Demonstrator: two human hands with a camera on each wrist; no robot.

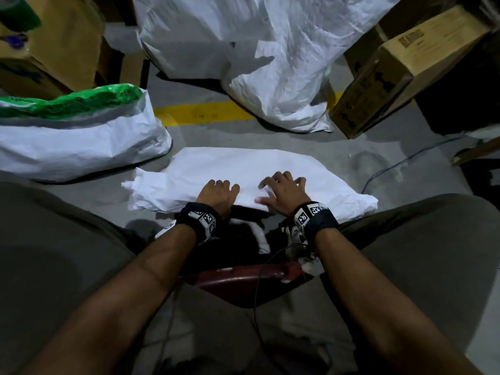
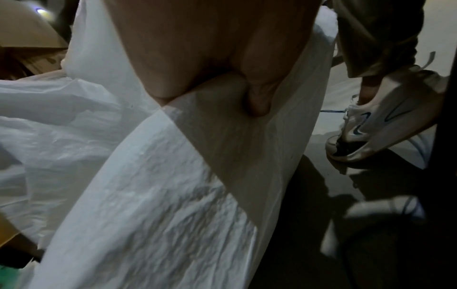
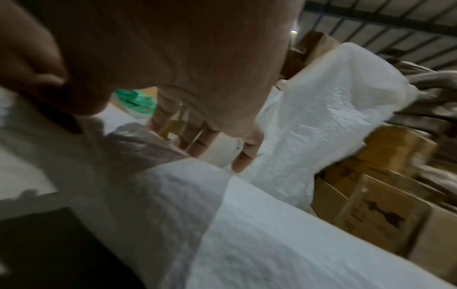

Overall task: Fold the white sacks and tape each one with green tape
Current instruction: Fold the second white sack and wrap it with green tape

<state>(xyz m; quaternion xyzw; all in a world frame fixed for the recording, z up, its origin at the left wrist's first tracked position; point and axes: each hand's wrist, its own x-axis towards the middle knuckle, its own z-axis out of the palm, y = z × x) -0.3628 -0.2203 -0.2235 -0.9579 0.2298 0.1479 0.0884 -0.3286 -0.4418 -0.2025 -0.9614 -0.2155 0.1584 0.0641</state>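
Note:
A folded white sack (image 1: 243, 169) lies flat on the grey floor between my knees. My left hand (image 1: 220, 189) is at its near edge with the fingers curled down; in the left wrist view the thumb (image 2: 257, 97) digs into a fold of the sack (image 2: 173, 195) and grips it. My right hand (image 1: 282, 186) lies beside it, and its spread fingers (image 3: 197, 140) press on the sack (image 3: 272, 234). A green roll (image 1: 19, 14), blurred, sits on a box at the far left. No tape is in either hand.
A white bag (image 1: 81, 147) holding green-wrapped bundles (image 1: 81, 101) stands at left. Big crumpled white sacks (image 1: 270, 63) pile up behind, past a yellow floor line (image 1: 203, 112). Cardboard boxes (image 1: 405, 66) stand right and left. A cable (image 1: 392, 166) runs at right. A red stool edge (image 1: 243, 277) is under me.

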